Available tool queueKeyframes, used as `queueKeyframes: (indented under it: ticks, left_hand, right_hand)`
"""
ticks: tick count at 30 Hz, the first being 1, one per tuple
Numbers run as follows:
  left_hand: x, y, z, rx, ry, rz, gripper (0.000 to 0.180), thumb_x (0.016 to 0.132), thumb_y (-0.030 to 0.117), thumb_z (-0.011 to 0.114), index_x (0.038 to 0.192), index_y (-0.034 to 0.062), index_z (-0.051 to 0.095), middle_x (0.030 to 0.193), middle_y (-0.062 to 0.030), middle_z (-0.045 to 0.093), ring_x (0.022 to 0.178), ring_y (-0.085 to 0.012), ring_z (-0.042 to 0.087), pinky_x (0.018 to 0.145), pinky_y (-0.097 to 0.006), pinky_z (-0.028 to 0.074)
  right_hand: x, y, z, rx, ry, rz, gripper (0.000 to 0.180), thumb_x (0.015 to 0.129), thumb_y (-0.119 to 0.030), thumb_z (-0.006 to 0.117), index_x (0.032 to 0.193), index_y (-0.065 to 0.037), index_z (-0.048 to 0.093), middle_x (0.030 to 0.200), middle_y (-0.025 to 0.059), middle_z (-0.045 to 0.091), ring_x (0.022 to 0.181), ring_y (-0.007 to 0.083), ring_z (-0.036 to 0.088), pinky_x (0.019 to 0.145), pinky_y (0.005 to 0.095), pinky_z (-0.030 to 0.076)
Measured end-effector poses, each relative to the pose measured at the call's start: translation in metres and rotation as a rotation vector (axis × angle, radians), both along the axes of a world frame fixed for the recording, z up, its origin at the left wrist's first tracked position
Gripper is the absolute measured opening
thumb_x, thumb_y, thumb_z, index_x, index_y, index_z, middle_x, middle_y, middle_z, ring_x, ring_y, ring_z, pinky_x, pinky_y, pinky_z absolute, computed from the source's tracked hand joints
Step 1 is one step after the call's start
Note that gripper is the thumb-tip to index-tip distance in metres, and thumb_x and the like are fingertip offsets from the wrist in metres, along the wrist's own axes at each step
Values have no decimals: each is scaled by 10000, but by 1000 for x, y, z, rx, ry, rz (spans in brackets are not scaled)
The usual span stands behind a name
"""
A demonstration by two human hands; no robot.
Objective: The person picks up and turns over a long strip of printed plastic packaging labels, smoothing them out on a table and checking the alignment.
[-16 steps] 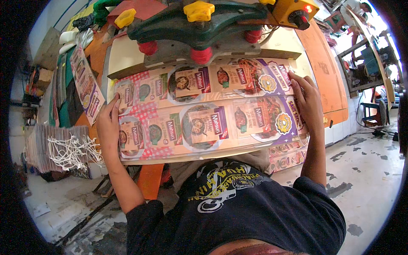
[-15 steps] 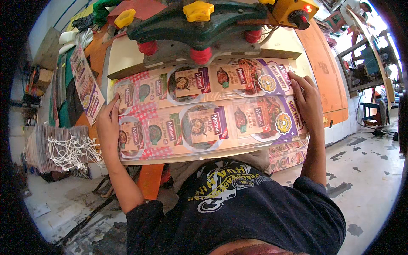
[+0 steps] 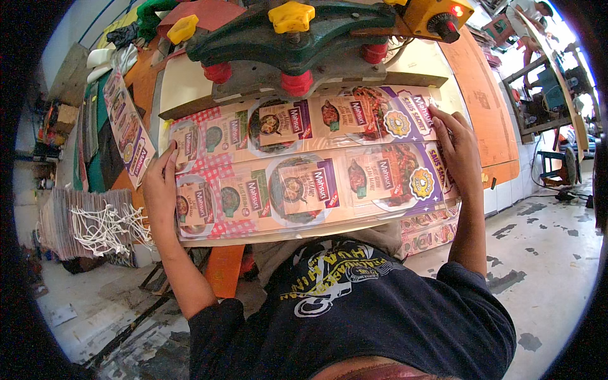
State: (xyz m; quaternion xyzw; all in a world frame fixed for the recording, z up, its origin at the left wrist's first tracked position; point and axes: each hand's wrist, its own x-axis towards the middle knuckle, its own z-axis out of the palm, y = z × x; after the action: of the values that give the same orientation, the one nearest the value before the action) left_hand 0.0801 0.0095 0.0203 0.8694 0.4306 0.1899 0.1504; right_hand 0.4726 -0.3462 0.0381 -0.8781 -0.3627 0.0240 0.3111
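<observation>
A glossy printed sheet (image 3: pixel 253 163) with two rows of food pictures lies in front of me on a pale board. Its far edge lies along a straight bar (image 3: pixel 392 82) beneath a dark green press (image 3: pixel 297 47) with yellow star knobs and red pads. My left hand (image 3: pixel 162 176) is at the sheet's left edge, fingers together over it. At the right edge my right hand (image 3: pixel 455 134) has its fingers bent over the upper corner. Both thumbs are mostly hidden.
Left of the sheet lies a narrow printed strip (image 3: pixel 128 130). A stack of thin panels (image 3: pixel 60 221) with white cords (image 3: pixel 107 228) stands at lower left. A yellow control box (image 3: pixel 440 19) with a lit red lamp is at upper right. Someone (image 3: pixel 529 19) sits far right.
The press and bar appear very slightly shifted to the left in the picture. Both hands stay at the sheet's edges, and the sheet lies as before.
</observation>
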Motion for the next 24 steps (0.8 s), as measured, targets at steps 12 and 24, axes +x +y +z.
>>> queueKeyframes:
  ticks: [12,24]
  left_hand:
    - [1,1,0,-44,-29,-4,353,1048,233,514,1313,40,646,1175,-232,680,1018,-323,666,916,-363,488]
    - [1,3,3,-100,5,20,351,1051,238,519,1325,55,640,1204,-233,676,1061,-310,669,926,-350,485]
  right_hand:
    - [4,-2,-2,10,-38,6,312,1009,-235,566,1236,-57,685,911,184,609,828,323,628,766,410,476]
    - [4,-3,-3,15,-26,-3,315,1010,-239,564,1236,-54,684,889,176,591,807,317,613,750,410,466]
